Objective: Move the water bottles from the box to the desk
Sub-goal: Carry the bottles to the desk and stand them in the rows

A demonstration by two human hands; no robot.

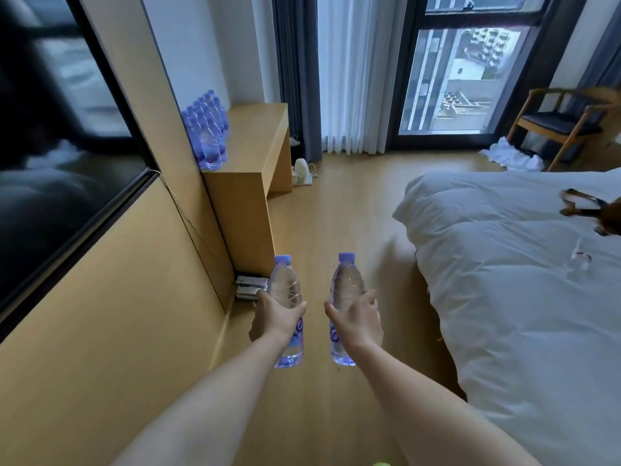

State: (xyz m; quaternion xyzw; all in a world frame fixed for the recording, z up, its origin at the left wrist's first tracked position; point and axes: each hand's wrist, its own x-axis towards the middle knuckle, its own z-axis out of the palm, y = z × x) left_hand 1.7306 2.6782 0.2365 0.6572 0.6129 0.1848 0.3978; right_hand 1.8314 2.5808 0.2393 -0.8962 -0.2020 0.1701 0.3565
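**Indoors: two water bottles carried toward a desk**

Beyond a white bed [524, 280] on the right, a wooden desk [258, 142] against the left wall bears a cluster of water bottles [208, 129]. Nearer, over the floor, the left hand [277, 317] grips one upright bottle [285, 290]; the right hand [358, 317] grips another bottle [346, 287].

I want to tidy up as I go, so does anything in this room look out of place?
Yes: a white cloth heap lies crumpled on the floor beside the wooden chair, and a kettle sits on the floor by the desk.
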